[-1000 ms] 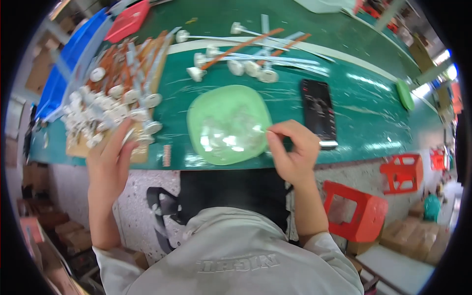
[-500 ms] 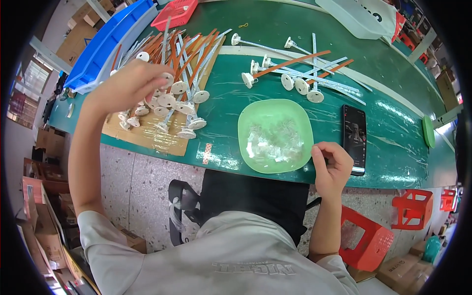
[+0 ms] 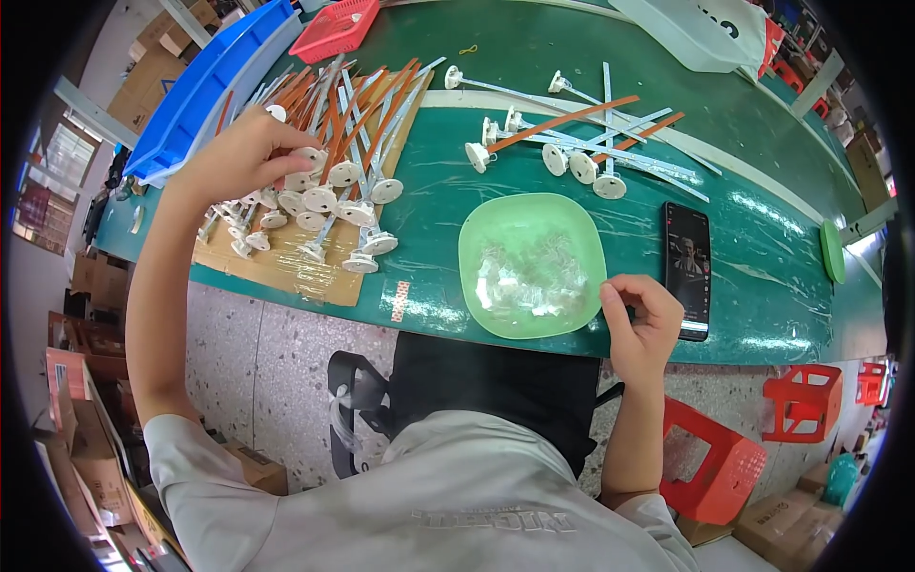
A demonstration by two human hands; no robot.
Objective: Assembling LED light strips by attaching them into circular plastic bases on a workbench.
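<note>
At the left, my left hand (image 3: 238, 162) reaches over a pile of strips with white round ends (image 3: 324, 198) lying on cardboard (image 3: 329, 288). Its fingers are closed on the white disc of one strip (image 3: 307, 159), low against the pile. My right hand (image 3: 644, 322) is at the right rim of a light green plate (image 3: 477, 310), thumb and curled fingers pressed together; whatever they hold is too small to make out. Small clear plastic pieces (image 3: 534, 272) fill the middle of the plate. More disc-ended strips (image 3: 583, 167), white and orange-brown, lie crossed beyond the plate.
A phone (image 3: 686, 272) with a lit screen lies right of my right hand. At the back left stand a blue bin (image 3: 205, 95) and a red basket (image 3: 334, 29). A red stool (image 3: 710, 458) is below the table's front edge (image 3: 762, 362).
My left hand has lowered the disc-ended strip, which stood upright above the pile, down among the others. My right hand stays almost still by the plate.
</note>
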